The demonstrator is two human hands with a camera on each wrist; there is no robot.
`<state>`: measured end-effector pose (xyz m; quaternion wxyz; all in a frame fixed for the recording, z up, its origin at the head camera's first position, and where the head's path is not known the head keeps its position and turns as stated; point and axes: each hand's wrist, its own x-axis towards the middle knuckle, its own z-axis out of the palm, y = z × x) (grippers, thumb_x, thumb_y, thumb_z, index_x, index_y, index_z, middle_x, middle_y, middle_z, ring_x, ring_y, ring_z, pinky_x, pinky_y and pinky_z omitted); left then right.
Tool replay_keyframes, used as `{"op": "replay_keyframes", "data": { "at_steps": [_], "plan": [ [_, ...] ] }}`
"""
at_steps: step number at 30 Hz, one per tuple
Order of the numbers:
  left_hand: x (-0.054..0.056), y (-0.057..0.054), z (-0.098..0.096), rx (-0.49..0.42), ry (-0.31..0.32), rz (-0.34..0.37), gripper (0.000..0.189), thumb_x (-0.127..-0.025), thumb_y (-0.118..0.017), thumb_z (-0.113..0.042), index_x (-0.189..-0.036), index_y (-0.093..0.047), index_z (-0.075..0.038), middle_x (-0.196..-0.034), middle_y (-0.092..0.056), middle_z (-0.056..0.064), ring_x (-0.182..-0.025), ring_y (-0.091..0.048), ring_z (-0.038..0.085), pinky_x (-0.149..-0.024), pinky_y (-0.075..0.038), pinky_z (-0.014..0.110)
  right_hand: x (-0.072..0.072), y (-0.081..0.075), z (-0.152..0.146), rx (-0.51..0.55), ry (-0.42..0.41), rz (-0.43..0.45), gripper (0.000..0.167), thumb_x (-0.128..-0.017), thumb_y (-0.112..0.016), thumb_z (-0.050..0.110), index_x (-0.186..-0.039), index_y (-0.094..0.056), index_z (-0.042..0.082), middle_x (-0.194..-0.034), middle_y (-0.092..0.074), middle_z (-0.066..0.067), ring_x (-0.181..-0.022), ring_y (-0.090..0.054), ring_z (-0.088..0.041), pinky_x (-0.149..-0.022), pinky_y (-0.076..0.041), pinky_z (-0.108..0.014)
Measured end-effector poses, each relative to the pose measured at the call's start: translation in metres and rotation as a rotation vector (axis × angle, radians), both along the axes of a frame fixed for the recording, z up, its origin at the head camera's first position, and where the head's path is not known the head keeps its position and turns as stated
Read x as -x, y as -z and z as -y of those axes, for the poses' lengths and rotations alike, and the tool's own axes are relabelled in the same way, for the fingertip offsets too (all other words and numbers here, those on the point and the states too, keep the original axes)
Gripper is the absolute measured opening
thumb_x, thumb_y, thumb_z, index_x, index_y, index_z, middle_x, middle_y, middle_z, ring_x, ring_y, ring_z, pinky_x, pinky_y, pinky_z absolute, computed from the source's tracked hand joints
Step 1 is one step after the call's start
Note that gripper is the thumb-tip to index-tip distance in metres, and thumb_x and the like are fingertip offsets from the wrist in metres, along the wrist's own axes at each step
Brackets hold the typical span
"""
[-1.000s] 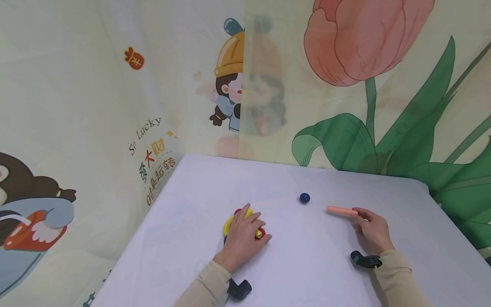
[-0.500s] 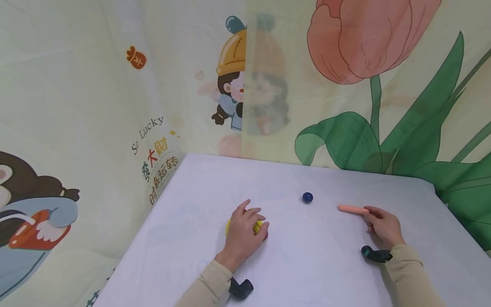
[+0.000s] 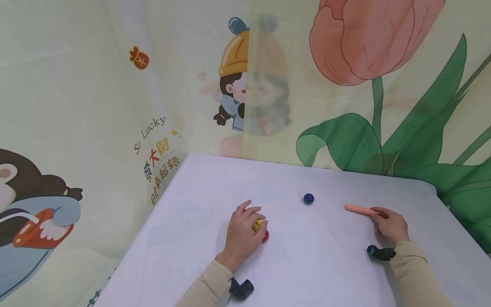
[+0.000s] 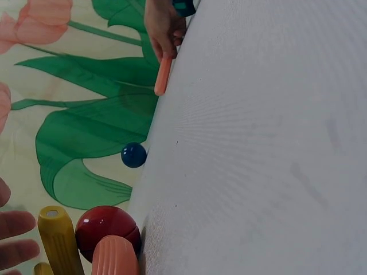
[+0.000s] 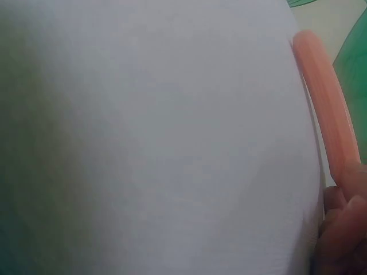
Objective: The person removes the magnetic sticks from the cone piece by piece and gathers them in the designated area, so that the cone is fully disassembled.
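My right hand [image 3: 392, 226] pinches one end of a salmon-coloured toy stick [image 3: 358, 209], which points left over the table. To its left a dark blue ball [image 3: 308, 198] sits on the table by itself. My left hand [image 3: 242, 236] lies over a group of toy sticks and balls, its fingers spread and loosely bent. From under it show bits of yellow and a red ball [image 3: 266, 236]. The left wrist view has a yellow stick [image 4: 60, 243] and another salmon stick [image 4: 116, 258] beside the red ball. The rest of the group is hidden by the hand.
The white tabletop [image 3: 307, 264] ends at a printed cloth backdrop [image 3: 184, 64] behind and to the left. A black wrist device [image 3: 241, 289] sits by the left sleeve, another [image 3: 380, 253] by the right sleeve.
My right hand has moved right with the salmon stick, farther from the blue ball. My left hand stays over the group, its fingers now covering more of it. The head view has shifted slightly.
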<state>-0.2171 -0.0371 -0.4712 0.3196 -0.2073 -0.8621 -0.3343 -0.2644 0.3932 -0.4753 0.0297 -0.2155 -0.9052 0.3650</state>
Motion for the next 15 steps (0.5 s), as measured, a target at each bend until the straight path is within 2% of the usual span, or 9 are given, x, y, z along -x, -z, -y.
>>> {"op": "replay_keyframes", "data": {
  "at_steps": [3,7,10,15],
  "plan": [
    [0.0006,0.0009,0.0001,0.008,-0.009,-0.001,0.008,-0.086,-0.069,-0.021,-0.086,-0.073,-0.015,-0.107,-0.071,0.001,-0.125,-0.051,0.026,-0.104,-0.041,0.046,0.0040,0.0023,-0.0009,-0.014,0.016,0.011,0.043,-0.103,-0.047,0.022,-0.140,-0.048,-0.001,-0.122,-0.050,-0.027,-0.089,-0.051,-0.032,-0.066,-0.042,-0.037],
    [0.0006,0.0014,0.0006,0.010,-0.018,0.008,0.008,-0.086,-0.069,-0.021,-0.086,-0.074,-0.015,-0.108,-0.071,0.001,-0.125,-0.051,0.025,-0.104,-0.042,0.046,0.0070,0.0037,0.0003,-0.025,0.028,0.008,0.042,-0.103,-0.048,0.020,-0.139,-0.049,-0.002,-0.132,-0.047,-0.030,-0.106,-0.043,-0.040,-0.082,-0.042,-0.049],
    [0.0000,0.0010,0.0008,0.010,-0.021,0.024,0.009,-0.086,-0.069,-0.022,-0.087,-0.074,-0.015,-0.109,-0.071,0.002,-0.126,-0.051,0.025,-0.103,-0.043,0.046,0.0070,0.0041,0.0013,-0.029,0.033,0.003,0.043,-0.103,-0.048,0.019,-0.140,-0.048,-0.003,-0.133,-0.046,-0.031,-0.111,-0.042,-0.043,-0.091,-0.040,-0.056],
    [-0.0002,-0.0013,0.0015,-0.011,-0.018,0.025,0.009,-0.087,-0.068,-0.020,-0.088,-0.073,-0.013,-0.109,-0.070,0.003,-0.123,-0.054,0.026,-0.103,-0.044,0.046,0.0051,0.0035,0.0028,-0.018,0.047,-0.003,0.044,-0.102,-0.048,0.018,-0.141,-0.046,-0.003,-0.131,-0.046,-0.031,-0.111,-0.041,-0.043,-0.090,-0.039,-0.056]
  ]
}}
